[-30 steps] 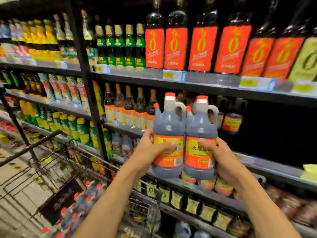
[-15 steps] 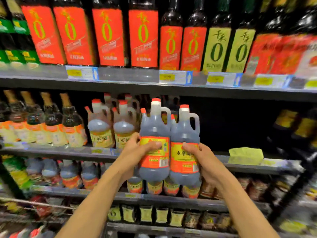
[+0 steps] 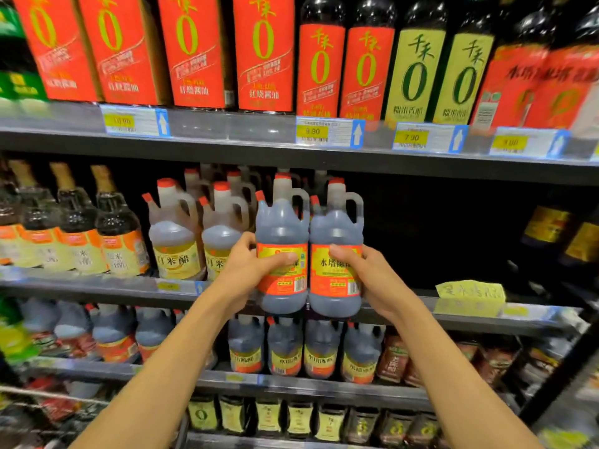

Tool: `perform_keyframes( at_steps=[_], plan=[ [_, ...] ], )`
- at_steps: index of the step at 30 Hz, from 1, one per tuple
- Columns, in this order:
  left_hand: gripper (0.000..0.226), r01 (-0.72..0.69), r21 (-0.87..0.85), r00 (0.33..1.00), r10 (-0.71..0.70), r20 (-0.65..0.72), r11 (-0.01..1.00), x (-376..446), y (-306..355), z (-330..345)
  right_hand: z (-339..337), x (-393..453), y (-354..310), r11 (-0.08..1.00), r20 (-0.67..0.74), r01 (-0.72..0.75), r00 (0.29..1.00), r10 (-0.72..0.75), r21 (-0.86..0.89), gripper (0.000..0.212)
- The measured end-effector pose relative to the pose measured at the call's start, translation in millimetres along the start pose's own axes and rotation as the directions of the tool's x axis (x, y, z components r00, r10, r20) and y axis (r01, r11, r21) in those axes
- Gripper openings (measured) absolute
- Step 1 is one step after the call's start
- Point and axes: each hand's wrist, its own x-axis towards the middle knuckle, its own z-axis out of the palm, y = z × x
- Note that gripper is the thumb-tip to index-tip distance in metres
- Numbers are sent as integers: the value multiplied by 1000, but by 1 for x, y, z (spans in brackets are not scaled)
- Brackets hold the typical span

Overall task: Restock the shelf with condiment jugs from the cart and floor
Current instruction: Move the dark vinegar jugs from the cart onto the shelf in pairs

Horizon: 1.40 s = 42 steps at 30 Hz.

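Nearest, the left hand (image 3: 246,270) grips the left jug (image 3: 281,254), thumb across its red-and-yellow label and fingers (image 3: 241,243) curled round its side. The right hand (image 3: 372,280) grips the right jug (image 3: 335,257) the same way, thumb on the label. The two dark jugs touch side by side, upright, held in the air at the front edge of the middle shelf (image 3: 405,311) (a second ago they hung further out, with the cart still in view at lower left). Just beyond, to their left, pale vinegar jugs (image 3: 175,241) stand on that shelf; the space behind and to the right is dark.
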Motion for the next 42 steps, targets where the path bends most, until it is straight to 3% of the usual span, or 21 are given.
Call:
perform_keyframes(
  at_steps=[8, 14, 21, 32, 38, 42],
  plan=[
    [78, -76, 38, 997, 75, 12, 996, 22, 5, -1, -11, 31, -9, 998, -5, 67, 998, -67, -10, 40],
    [59, -83, 36, 993, 86, -79, 996, 46, -6, 6, -20, 53, -4, 994, -3, 109, 994, -109, -31, 52],
    [85, -92, 107, 991, 102, -91, 990, 69, -31, 13, -36, 72, 17, 995, 53, 89, 995, -87, -41, 64],
    [64, -118, 79, 990, 124, -64, 990, 92, -55, 16, -50, 92, 30, 995, 170, 24, 985, -7, -98, 61],
    [63, -114, 181, 993, 120, -19, 977, 92, -57, 15, -51, 93, 32, 995, 185, -3, 982, 22, -101, 63],
    [46, -36, 363, 999, 43, -12, 931, 87, -54, 11, -49, 88, 31, 991, 151, -14, 988, 35, -135, 61]
  ],
)
